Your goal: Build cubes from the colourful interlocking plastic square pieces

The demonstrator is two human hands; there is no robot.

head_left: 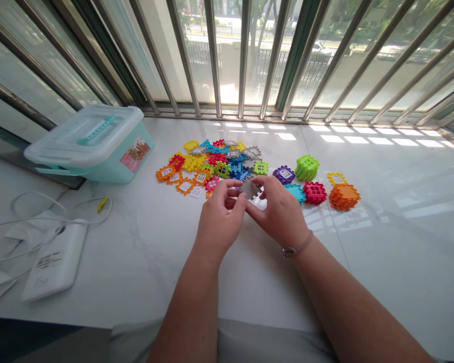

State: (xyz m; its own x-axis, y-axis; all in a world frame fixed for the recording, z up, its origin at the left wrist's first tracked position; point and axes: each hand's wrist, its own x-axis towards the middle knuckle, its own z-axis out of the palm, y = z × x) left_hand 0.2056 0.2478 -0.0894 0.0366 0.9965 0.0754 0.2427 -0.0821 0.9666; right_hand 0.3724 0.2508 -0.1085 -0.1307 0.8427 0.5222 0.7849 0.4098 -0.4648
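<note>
My left hand (219,214) and my right hand (278,209) meet over the white sill, fingers pinched together on a grey interlocking tile (249,188) held between them. Just beyond the hands lies a loose pile of coloured square tiles (212,161). To the right stand small stacks: a green stack (307,167), a purple tile (284,174), a cyan tile (295,191), a pink-red stack (315,193), an orange stack (344,196) and a yellow tile (337,178). A bracelet circles my right wrist.
A mint storage box with a clear lid (93,143) sits at the back left. A white power bank (55,262) with cables lies at the left. Metal window bars (245,55) close off the far edge of the sill.
</note>
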